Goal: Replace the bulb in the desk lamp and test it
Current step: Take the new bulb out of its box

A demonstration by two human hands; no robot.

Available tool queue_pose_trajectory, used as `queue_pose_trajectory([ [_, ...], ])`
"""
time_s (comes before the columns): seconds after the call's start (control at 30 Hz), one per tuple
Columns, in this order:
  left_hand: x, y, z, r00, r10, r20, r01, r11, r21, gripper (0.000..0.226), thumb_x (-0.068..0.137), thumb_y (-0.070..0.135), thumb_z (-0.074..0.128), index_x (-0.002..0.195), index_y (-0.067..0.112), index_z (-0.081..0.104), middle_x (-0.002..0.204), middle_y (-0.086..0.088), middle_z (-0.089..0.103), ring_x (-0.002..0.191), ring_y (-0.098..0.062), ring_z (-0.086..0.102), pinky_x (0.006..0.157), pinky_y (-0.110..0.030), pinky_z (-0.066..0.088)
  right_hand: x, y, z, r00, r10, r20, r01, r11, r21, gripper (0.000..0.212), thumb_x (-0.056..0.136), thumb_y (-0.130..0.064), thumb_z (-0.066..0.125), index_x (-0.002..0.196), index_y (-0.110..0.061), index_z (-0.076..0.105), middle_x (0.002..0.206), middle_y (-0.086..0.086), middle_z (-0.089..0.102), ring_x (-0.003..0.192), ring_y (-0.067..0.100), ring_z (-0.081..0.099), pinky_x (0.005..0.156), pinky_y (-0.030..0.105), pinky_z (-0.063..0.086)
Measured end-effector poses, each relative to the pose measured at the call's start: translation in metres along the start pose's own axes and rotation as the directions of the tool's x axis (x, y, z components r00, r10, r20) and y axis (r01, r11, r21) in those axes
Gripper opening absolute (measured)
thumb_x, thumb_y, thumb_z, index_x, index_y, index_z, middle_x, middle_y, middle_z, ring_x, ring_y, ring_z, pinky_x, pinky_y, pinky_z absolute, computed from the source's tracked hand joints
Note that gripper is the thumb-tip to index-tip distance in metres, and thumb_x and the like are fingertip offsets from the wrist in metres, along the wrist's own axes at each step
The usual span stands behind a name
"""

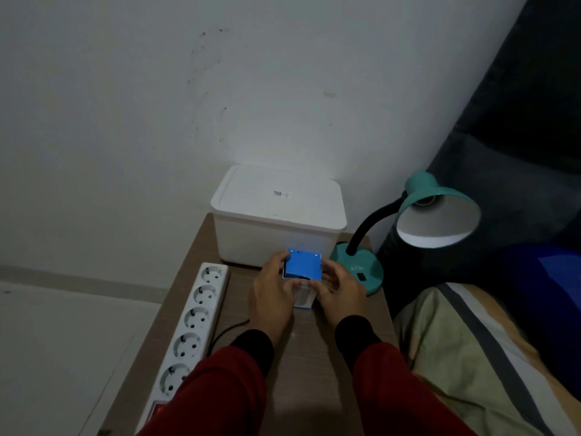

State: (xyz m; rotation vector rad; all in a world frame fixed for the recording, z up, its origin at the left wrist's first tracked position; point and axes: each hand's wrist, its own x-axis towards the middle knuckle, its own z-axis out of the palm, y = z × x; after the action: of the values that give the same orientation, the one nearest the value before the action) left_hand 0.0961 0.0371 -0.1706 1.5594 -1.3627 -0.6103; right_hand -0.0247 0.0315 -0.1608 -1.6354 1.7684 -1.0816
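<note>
Two hands hold one small blue and white box [302, 268] over the brown table [320, 357]. The left hand [273, 294] has its fingers curled round the box's left side. The right hand [341, 292] grips its right side. One green desk lamp [440, 209] stands just right of the box, and its shade shows an empty socket. One white tub [278, 215] sits behind the box. One white power strip [188, 328] lies on the left, showing five sockets.
</note>
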Motion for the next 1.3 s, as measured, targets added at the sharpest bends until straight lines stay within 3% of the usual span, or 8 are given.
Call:
queue_pose_trajectory([
  [0.2,0.004,-0.004,0.003,1.000,-0.030,0.000,0.030,0.999,-0.019,0.051,0.080,0.015,0.068,0.123,0.033,0.048,0.123,0.002,0.061,0.106,-0.016,0.060,0.087,-0.038,0.055,0.001,-0.005,0.001,0.996,0.087,-0.037,-0.079,0.982,0.172,0.044,0.076,-0.005,0.074,0.117,-0.007,0.059,0.100,0.001,0.061,0.090,0.010,0.059,0.084,0.022,0.051],
  [0.33,0.005,-0.007,0.003,0.995,0.104,-0.007,-0.104,0.995,-0.010,0.061,0.080,0.007,0.066,0.133,0.028,0.042,0.133,0.002,0.052,0.114,-0.007,0.051,0.095,-0.023,0.048,0.012,-0.016,-0.002,0.985,0.127,-0.119,-0.088,0.953,0.291,0.024,0.077,-0.009,0.074,0.094,-0.011,0.058,0.090,0.003,0.062,0.077,0.008,0.060,0.069,0.012,0.049],
  [0.4,0.005,-0.007,0.000,0.976,0.217,-0.003,-0.217,0.976,0.012,0.069,0.079,0.001,0.065,0.136,0.030,0.037,0.136,0.000,0.042,0.113,0.001,0.041,0.089,-0.003,0.037,0.020,-0.021,-0.004,0.979,0.140,-0.146,-0.085,0.938,0.336,0.022,0.078,-0.007,0.072,0.078,-0.016,0.052,0.081,0.005,0.063,0.076,0.015,0.061,0.062,0.011,0.049],
  [0.5,0.006,-0.009,-0.006,0.946,0.314,0.076,-0.315,0.949,0.006,0.074,0.081,-0.004,0.060,0.130,0.044,0.033,0.140,-0.001,0.030,0.117,-0.003,0.036,0.082,0.004,0.031,0.027,-0.025,-0.008,0.983,0.110,-0.148,-0.057,0.944,0.326,0.024,0.081,-0.004,0.068,0.070,-0.015,0.050,0.074,0.003,0.061,0.074,0.017,0.059,0.056,0.003,0.045],
  [0.63,0.012,-0.008,-0.012,0.927,0.314,0.206,-0.334,0.940,0.068,0.059,0.086,0.002,0.060,0.137,0.027,0.042,0.143,-0.010,0.029,0.119,-0.016,0.042,0.092,-0.005,0.036,0.027,-0.018,-0.016,0.998,0.042,-0.051,-0.029,0.973,0.231,0.006,0.083,-0.005,0.065,0.086,-0.010,0.065,0.087,0.003,0.065,0.088,0.019,0.062,0.072,0.013,0.048],
  [0.73,0.023,-0.011,-0.019,0.890,0.336,0.307,-0.391,0.910,0.137,0.073,0.087,0.015,0.062,0.146,0.029,0.021,0.130,-0.009,0.035,0.108,-0.019,0.047,0.097,-0.028,0.045,0.027,-0.012,-0.015,1.000,-0.010,-0.002,0.010,0.999,0.043,0.025,0.083,-0.014,0.067,0.108,-0.009,0.068,0.105,0.003,0.066,0.096,0.014,0.058,0.082,0.022,0.043],
  [0.87,0.047,-0.024,-0.033,0.863,0.287,0.415,-0.379,0.912,0.157,0.089,0.086,0.030,0.063,0.138,0.051,-0.007,0.108,-0.003,0.042,0.094,-0.015,0.049,0.088,-0.027,0.047,0.039,-0.019,0.000,0.985,-0.041,0.167,0.054,0.996,-0.073,0.038,0.081,-0.020,0.071,0.117,-0.012,0.064,0.120,0.003,0.064,0.103,0.010,0.056,0.085,0.017,0.039],
  [1.3,0.052,-0.015,-0.023,0.850,0.236,0.472,-0.336,0.931,0.140,0.107,0.077,0.036,0.072,0.133,0.054,-0.017,0.098,0.002,0.042,0.089,-0.011,0.049,0.080,-0.020,0.040,0.055,-0.020,-0.003,0.921,0.032,0.388,0.084,0.957,-0.279,0.056,0.075,-0.021,0.076,0.127,-0.012,0.056,0.130,0.003,0.060,0.117,0.016,0.055,0.093,0.016,0.040],
])
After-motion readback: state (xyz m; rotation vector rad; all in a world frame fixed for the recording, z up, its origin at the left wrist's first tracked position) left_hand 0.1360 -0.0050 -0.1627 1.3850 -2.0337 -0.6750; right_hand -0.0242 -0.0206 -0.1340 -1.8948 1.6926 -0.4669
